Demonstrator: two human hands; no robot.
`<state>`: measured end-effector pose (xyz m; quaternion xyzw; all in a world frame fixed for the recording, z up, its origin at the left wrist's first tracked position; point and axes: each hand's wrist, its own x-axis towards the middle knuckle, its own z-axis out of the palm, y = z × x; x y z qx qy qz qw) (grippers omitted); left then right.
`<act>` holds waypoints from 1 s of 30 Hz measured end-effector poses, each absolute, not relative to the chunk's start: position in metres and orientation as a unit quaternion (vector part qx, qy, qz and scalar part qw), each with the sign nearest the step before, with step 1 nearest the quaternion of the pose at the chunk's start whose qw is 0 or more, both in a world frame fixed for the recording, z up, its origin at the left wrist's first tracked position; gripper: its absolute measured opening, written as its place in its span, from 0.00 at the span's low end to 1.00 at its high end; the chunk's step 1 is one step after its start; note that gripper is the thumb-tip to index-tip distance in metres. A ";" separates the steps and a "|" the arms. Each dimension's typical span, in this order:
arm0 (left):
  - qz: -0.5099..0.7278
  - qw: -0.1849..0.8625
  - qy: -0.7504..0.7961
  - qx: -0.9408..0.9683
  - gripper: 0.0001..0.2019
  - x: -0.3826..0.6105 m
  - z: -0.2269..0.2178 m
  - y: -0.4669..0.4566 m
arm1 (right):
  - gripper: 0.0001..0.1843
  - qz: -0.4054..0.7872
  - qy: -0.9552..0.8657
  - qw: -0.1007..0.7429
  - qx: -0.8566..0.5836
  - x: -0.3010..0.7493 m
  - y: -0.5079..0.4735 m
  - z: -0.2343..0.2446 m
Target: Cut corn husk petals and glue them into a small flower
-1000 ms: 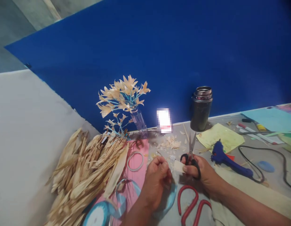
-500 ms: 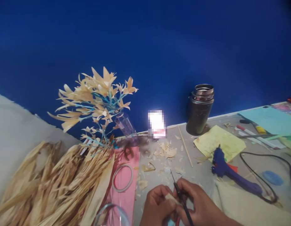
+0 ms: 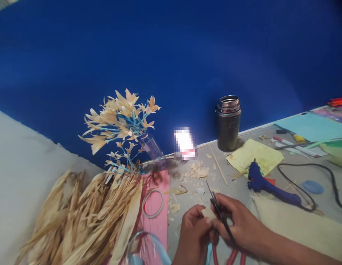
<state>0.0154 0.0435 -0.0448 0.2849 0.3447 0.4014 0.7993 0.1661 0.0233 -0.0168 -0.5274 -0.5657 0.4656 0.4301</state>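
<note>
My left hand (image 3: 193, 230) pinches a small pale piece of corn husk (image 3: 208, 213) between thumb and fingers. Close beside it, my right hand (image 3: 240, 217) is closed around dark scissors (image 3: 223, 218), their thin tips pointing up and away from me. The fingers of both hands nearly meet at the husk piece. Below them, red handle-like parts (image 3: 231, 255) and a light blue strip (image 3: 209, 252) show at the bottom edge; what they belong to is hidden. Pale husk scraps (image 3: 198, 170) lie on the table beyond my hands.
Dried corn husks (image 3: 96, 221) heap at left beside pink paper (image 3: 160, 230) with a tape ring (image 3: 152, 203). Husk flowers (image 3: 121, 110) lean in a clear vase (image 3: 152, 147). A blue glue gun (image 3: 273, 189), its cord, yellow paper (image 3: 259, 154) and a dark flask (image 3: 228, 129) are to the right.
The view has shifted, so the table things sit differently in the picture. Both hands appear slightly higher and further right, still holding the husk piece and scissors. More of the red parts shows.
</note>
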 end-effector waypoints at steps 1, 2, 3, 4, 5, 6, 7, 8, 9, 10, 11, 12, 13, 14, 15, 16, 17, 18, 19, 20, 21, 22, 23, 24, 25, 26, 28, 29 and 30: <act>0.399 0.799 0.349 0.285 0.21 0.016 -0.041 0.043 | 0.08 0.463 -0.566 0.429 -0.530 0.166 0.023 -0.018; 0.398 0.798 0.353 0.284 0.21 0.016 -0.037 0.043 | 0.08 0.463 -0.565 0.430 -0.531 0.167 0.022 -0.018; 0.399 0.794 0.360 0.285 0.21 0.016 -0.033 0.043 | 0.08 0.467 -0.560 0.433 -0.529 0.168 0.023 -0.018; 0.399 0.788 0.367 0.290 0.20 0.016 -0.029 0.044 | 0.07 0.475 -0.553 0.439 -0.525 0.170 0.023 -0.017; 0.399 0.782 0.374 0.298 0.19 0.017 -0.026 0.044 | 0.07 0.487 -0.544 0.446 -0.518 0.171 0.024 -0.017; 0.401 0.775 0.380 0.306 0.18 0.017 -0.023 0.044 | 0.08 0.500 -0.533 0.454 -0.509 0.173 0.024 -0.016; 0.402 0.772 0.382 0.311 0.18 0.017 -0.021 0.044 | 0.08 0.514 -0.520 0.463 -0.501 0.174 0.024 -0.015; 0.402 0.771 0.382 0.314 0.17 0.016 -0.020 0.043 | 0.09 0.530 -0.505 0.470 -0.493 0.175 0.024 -0.015; 0.400 0.773 0.380 0.315 0.16 0.016 -0.020 0.042 | 0.11 0.551 -0.486 0.475 -0.485 0.175 0.024 -0.016; 0.396 0.776 0.376 0.316 0.16 0.016 -0.020 0.041 | 0.12 0.577 -0.463 0.478 -0.473 0.174 0.023 -0.016; 0.394 0.777 0.374 0.317 0.15 0.016 -0.020 0.040 | 0.14 0.607 -0.439 0.480 -0.457 0.173 0.022 -0.017; 0.394 0.777 0.373 0.318 0.15 0.016 -0.021 0.038 | 0.15 0.634 -0.416 0.479 -0.441 0.172 0.021 -0.018; 0.395 0.776 0.375 0.319 0.14 0.016 -0.021 0.037 | 0.17 0.652 -0.401 0.477 -0.431 0.170 0.020 -0.018; 0.398 0.772 0.378 0.321 0.13 0.017 -0.022 0.036 | 0.17 0.654 -0.400 0.475 -0.433 0.169 0.019 -0.019; 0.400 0.766 0.385 0.324 0.12 0.018 -0.022 0.035 | 0.16 0.636 -0.413 0.473 -0.449 0.168 0.019 -0.018; 0.403 0.757 0.396 0.329 0.11 0.018 -0.022 0.034 | 0.15 0.601 -0.439 0.471 -0.474 0.168 0.018 -0.017; 0.405 0.746 0.408 0.336 0.10 0.019 -0.022 0.033 | 0.13 0.556 -0.471 0.466 -0.502 0.167 0.018 -0.016; 0.406 0.736 0.419 0.343 0.10 0.020 -0.022 0.032 | 0.10 0.512 -0.502 0.458 -0.525 0.167 0.018 -0.014; 0.409 0.726 0.430 0.348 0.10 0.021 -0.023 0.032 | 0.08 0.476 -0.527 0.450 -0.541 0.166 0.017 -0.012; 0.412 0.719 0.437 0.349 0.10 0.021 -0.023 0.032 | 0.07 0.452 -0.545 0.444 -0.550 0.166 0.017 -0.010; 0.411 0.718 0.440 0.348 0.10 0.021 -0.023 0.032 | 0.05 0.440 -0.555 0.439 -0.553 0.165 0.016 -0.007; 0.408 0.720 0.439 0.350 0.10 0.021 -0.024 0.032 | 0.05 0.436 -0.559 0.437 -0.553 0.165 0.016 -0.006; 0.404 0.721 0.438 0.355 0.09 0.021 -0.024 0.032 | 0.05 0.436 -0.559 0.438 -0.553 0.165 0.016 -0.004; 0.402 0.719 0.437 0.361 0.08 0.020 -0.024 0.032 | 0.05 0.438 -0.554 0.441 -0.553 0.166 0.017 -0.004; 0.400 0.718 0.435 0.368 0.07 0.019 -0.024 0.033 | 0.06 0.444 -0.545 0.447 -0.554 0.166 0.018 -0.004; 0.400 0.716 0.434 0.373 0.06 0.018 -0.024 0.033 | 0.06 0.451 -0.528 0.457 -0.556 0.167 0.019 -0.004; 0.403 0.720 0.426 0.371 0.06 0.016 -0.024 0.033 | 0.08 0.471 -0.488 0.479 -0.557 0.169 0.022 -0.006; 0.405 0.728 0.417 0.365 0.07 0.016 -0.023 0.033 | 0.09 0.485 -0.474 0.487 -0.550 0.169 0.023 -0.007; 0.404 0.734 0.410 0.359 0.07 0.015 -0.023 0.033 | 0.09 0.498 -0.469 0.490 -0.540 0.169 0.024 -0.008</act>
